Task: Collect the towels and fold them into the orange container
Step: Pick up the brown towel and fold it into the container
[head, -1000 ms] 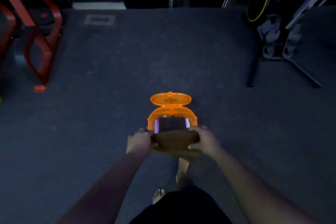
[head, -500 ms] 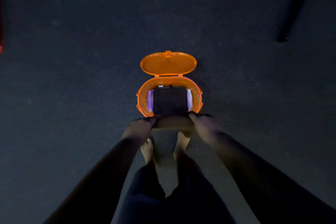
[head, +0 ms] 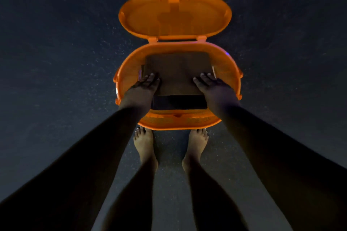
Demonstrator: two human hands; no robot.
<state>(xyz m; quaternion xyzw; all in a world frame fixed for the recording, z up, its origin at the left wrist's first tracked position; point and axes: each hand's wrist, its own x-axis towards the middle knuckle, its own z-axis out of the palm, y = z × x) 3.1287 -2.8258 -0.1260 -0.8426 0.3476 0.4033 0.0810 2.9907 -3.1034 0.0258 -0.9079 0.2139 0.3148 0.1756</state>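
Brown folded towel (head: 176, 73) sits in the orange container (head: 127, 65) — left hand (head: 145, 85) and right hand (head: 209, 83) flat, grip released; pressing unevenly could skew it.

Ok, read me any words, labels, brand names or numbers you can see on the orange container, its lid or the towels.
No readable text anywhere.
Open oval orange plastic lid: a moulded shape in the middle, no letters.
Oval orange plastic container: a slotted pattern on the near wall, no print.
Folded brown towel under the left hand and right hand: no tag showing.
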